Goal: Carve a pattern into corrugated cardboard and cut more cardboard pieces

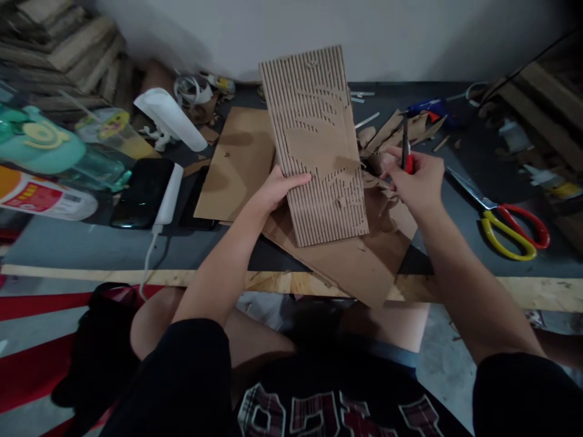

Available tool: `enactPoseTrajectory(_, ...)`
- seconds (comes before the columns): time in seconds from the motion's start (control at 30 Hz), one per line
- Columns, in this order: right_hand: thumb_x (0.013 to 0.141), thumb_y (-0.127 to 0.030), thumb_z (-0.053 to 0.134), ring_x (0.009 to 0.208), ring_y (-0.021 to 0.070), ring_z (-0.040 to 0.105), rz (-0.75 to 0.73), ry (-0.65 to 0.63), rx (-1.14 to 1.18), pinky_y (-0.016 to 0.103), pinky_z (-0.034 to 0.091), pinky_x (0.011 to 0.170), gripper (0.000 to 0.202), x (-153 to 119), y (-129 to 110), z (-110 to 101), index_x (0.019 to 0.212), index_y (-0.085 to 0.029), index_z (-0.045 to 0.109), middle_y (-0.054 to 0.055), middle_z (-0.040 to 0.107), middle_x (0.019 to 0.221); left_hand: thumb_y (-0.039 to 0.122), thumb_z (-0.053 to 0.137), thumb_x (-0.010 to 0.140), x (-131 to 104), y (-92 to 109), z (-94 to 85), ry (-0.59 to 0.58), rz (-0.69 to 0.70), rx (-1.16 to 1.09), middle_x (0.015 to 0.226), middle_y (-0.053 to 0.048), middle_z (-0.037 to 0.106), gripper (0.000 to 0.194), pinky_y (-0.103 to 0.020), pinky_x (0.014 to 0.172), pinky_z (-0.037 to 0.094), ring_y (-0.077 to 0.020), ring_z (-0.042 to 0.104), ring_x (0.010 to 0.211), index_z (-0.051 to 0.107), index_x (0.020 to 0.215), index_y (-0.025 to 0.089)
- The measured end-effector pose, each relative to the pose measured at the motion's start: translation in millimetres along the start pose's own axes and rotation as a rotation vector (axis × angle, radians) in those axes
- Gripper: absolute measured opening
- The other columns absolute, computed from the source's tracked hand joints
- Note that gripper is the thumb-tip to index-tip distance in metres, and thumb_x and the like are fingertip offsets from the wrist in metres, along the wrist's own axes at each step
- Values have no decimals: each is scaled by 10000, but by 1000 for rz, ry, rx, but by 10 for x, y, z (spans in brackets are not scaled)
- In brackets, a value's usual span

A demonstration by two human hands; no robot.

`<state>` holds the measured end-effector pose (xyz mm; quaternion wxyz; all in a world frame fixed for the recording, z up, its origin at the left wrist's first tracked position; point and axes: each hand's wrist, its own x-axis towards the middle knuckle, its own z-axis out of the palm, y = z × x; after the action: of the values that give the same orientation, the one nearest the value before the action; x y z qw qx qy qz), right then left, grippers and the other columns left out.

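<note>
Dark grey covers the workbench, whose pale wooden front edge runs below the person's forearms. At the middle of that edge a loose cardboard sheet pokes out over it. Above this sheet the left hand grips a corrugated cardboard panel by its left side, thumb on the ribbed face and fingers behind, tilting it up. Just beside the panel's right side, the right hand closes around a red-and-black tool; its exact type is unclear.

Stripping the panel's face looks well advanced: bare ridges run along its left, top and bottom, while smooth paper covers a broad central patch and irregular areas toward the right. Whether those are leftovers or a deliberate pattern cannot be told.

Scissors lie toward the workbench's right edge, out of either hand. Behind the panel sits a flat cardboard piece; torn scraps gather beyond the right hand. Near the far right corner rests a blue glue gun, before a pale wall.
</note>
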<state>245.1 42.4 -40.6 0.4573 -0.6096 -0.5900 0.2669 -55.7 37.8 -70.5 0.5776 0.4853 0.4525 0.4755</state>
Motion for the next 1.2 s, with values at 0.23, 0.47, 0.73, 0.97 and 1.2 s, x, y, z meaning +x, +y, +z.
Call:
enactPoseTrajectory(0.23,868,-828,524,603,171,570,-325,-124,-228,319,404,589,676,-180,-200,-58,901,-195,759,33,614,642,621,891,544,10,-22,-67,-1,82,54,1258,-162,699,784,-568,1060,557,-412,669,1239,589,1131,198)
enactPoseTrajectory(0.47,756,-842,621,553,124,429,-392,-305,-307,285,327,583,647,-325,-285,71,723,-199,683,-4,510,577,636,842,509,-104,119,-166,-60,-24,-33,1066,-118,774,651,-556,1067,573,-419,677,1243,640,963,214)
enactPoseTrajectory(0.73,845,-753,588,563,133,441,-390,-405,-324,288,328,590,577,-524,-403,182,768,-187,670,17,536,604,630,782,664,-112,177,-223,-41,36,115,1083,-125,770,615,-553,1075,563,-402,663,1271,669,1083,194)
enactPoseTrajectory(0.97,930,-813,356,624,207,571,-381,-393,-548,303,326,591,721,-344,-413,-102,1077,-220,739,59,659,698,470,890,631,125,94,-399,90,232,179,1318,-114,699,714,-579,1095,554,-384,661,1263,586,1234,237)
enactPoseTrajectory(1.2,898,-748,432,664,233,578,-321,-397,-877,311,247,575,619,-260,-360,-130,952,-232,770,91,692,721,477,937,566,226,-59,-397,21,257,95,1285,-119,715,802,-531,1082,559,-367,675,1241,565,1232,231)
